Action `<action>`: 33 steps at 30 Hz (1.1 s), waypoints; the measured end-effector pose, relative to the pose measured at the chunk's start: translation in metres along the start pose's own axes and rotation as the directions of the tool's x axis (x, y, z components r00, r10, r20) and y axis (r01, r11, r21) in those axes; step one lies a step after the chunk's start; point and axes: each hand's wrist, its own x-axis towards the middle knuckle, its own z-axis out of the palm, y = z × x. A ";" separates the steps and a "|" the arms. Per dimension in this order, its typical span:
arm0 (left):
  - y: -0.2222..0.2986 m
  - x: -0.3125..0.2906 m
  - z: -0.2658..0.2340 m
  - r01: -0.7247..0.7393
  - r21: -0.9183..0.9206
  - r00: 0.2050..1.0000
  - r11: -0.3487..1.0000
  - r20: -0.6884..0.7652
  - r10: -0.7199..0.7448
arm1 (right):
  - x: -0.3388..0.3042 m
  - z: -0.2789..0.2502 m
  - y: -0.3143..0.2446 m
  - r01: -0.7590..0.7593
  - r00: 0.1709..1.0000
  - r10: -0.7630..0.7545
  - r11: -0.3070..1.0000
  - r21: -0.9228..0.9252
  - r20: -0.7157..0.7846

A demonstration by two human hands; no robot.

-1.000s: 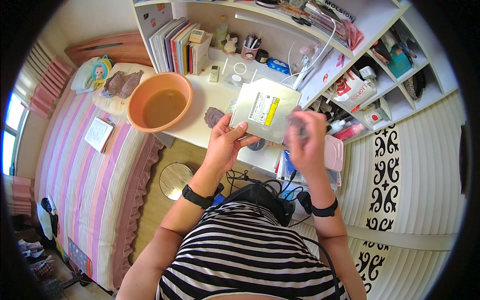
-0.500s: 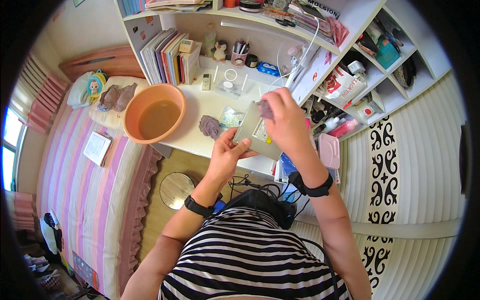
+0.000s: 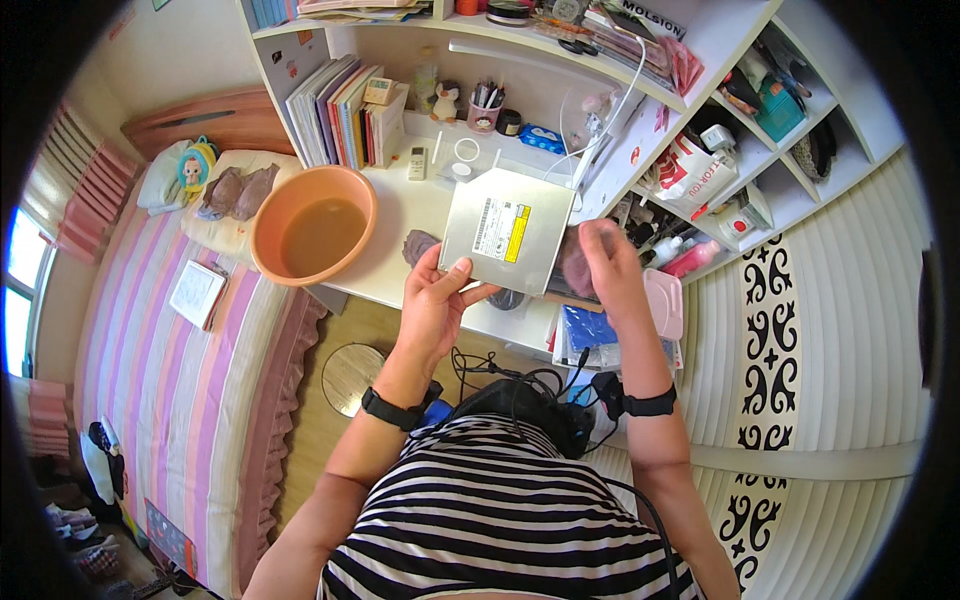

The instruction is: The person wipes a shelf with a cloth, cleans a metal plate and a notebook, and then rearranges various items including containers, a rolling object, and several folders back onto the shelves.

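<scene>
In the head view, the flat silver drive (image 3: 500, 232) is above the near edge of the tabletop (image 3: 395, 222), its labelled face toward the camera. It looks nearly square, so its long axis is unclear; the yellow label strip points away from the person, leaning slightly right. The left hand (image 3: 432, 305) pinches its near-left corner, some fingers hidden beneath. The right hand (image 3: 614, 272) grips a blurred purplish cloth (image 3: 576, 264), partly covered by fingers.

The cloth (image 3: 576, 268) has moved rightward off the silver drive (image 3: 490, 262).
</scene>
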 end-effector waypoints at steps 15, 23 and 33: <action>-0.004 -0.018 0.045 0.118 -0.047 0.974 0.992 0.199 -0.106 | -0.065 0.070 -0.036 0.672 0.739 -0.565 0.586 -0.453 0.367; -0.013 -0.023 0.026 0.124 -0.121 0.981 0.985 0.167 -0.103 | -0.011 0.046 -0.038 0.548 0.833 -0.502 0.688 -0.476 0.234; -0.029 -0.022 -0.013 0.054 0.178 0.978 0.982 0.190 -0.088 | -0.038 0.091 -0.081 0.704 0.671 -0.539 0.680 -0.206 0.509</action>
